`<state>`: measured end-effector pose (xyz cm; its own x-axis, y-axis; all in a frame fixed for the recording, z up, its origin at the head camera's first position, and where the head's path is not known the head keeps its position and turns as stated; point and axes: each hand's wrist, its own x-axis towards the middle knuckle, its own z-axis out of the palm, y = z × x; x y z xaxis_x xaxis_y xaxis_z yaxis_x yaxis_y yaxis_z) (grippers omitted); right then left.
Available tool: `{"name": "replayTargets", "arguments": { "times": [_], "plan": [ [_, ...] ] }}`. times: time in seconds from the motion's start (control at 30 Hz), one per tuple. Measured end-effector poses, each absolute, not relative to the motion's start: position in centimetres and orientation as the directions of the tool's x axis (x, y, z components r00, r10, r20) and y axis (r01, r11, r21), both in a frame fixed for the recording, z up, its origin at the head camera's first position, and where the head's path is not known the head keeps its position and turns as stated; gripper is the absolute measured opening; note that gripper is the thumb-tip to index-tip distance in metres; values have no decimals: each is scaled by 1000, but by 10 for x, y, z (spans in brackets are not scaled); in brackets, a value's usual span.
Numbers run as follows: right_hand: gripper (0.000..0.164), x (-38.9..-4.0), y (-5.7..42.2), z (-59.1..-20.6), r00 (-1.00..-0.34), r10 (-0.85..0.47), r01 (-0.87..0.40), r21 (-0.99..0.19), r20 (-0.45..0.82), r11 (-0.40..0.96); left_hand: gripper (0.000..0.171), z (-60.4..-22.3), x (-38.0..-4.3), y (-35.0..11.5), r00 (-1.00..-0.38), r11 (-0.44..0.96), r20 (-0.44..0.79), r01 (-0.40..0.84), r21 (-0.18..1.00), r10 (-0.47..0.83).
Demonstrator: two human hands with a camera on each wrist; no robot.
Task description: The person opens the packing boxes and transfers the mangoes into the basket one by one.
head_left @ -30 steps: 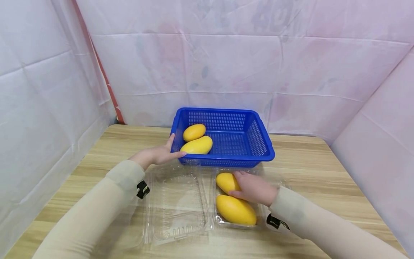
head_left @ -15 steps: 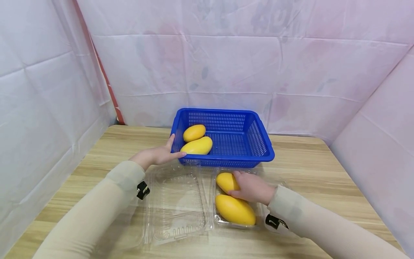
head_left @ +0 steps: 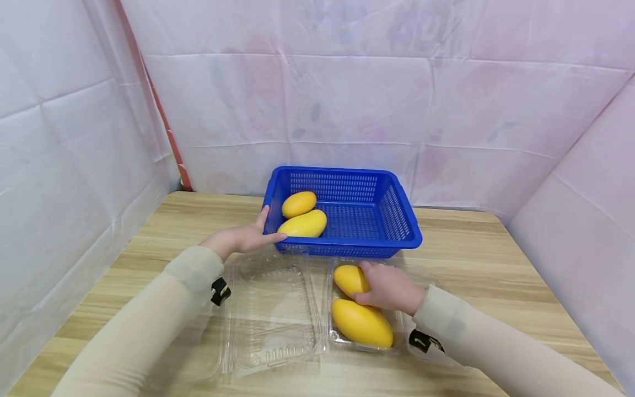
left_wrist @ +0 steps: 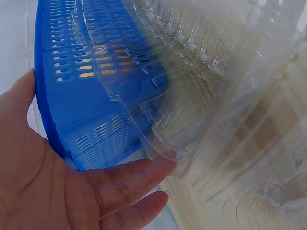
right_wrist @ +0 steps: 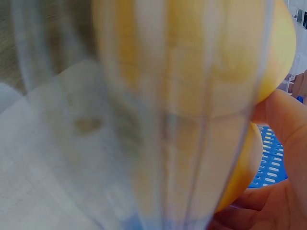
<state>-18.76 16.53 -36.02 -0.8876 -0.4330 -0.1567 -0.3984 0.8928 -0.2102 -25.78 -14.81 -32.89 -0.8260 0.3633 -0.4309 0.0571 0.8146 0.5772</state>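
Note:
My left hand (head_left: 240,238) rests at the near left corner of a blue plastic basket (head_left: 347,242), its thumb by the rim. In the left wrist view its fingers (left_wrist: 129,184) lie fairly straight beside the basket. Two yellow mangoes (head_left: 300,204) lie in the left part of the basket. My right hand (head_left: 389,286) grips the far mango (head_left: 347,278) in a clear plastic clamshell box (head_left: 354,346), thumb and fingers round it. A second mango (head_left: 362,322) sits nearer in the same box. In the right wrist view, clear plastic blurs the mangoes (right_wrist: 192,57).
Another clear clamshell box (head_left: 275,317) stands open with nothing in it, left of the filled one. Its lid lies beneath my left forearm. The wooden table (head_left: 471,237) is bordered by pale cloth walls (head_left: 347,99) behind and at both sides.

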Motion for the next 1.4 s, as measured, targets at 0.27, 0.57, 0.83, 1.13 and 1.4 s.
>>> {"name": "replayTargets", "arguments": {
  "times": [0.27, 0.57, 0.83, 1.13, 1.4],
  "plan": [
    [52, -187, 166, -355, -883, -444, -410, -209, -151, 888, 107, -330, -258, -148, -827, 810, -426, 58, 584, 366],
    [56, -186, 168, -348, -877, -453, -424, -182, -161, 887, 108, -332, -259, -148, -826, 809, -425, 61, 585, 369],
    [63, -185, 168, -342, -877, -449, -433, -122, -169, 893, 105, -332, -260, -148, -825, 801, -427, 50, 597, 370],
    [60, -181, 170, -335, -877, -453, -439, -117, -160, 891, 105, -331, -259, -147, -826, 802, -427, 49, 596, 368],
    [64, -179, 173, -331, -878, -463, -449, -126, -120, 885, 106, -330, -257, -148, -829, 799, -416, 58, 599, 373]
  ]
}}
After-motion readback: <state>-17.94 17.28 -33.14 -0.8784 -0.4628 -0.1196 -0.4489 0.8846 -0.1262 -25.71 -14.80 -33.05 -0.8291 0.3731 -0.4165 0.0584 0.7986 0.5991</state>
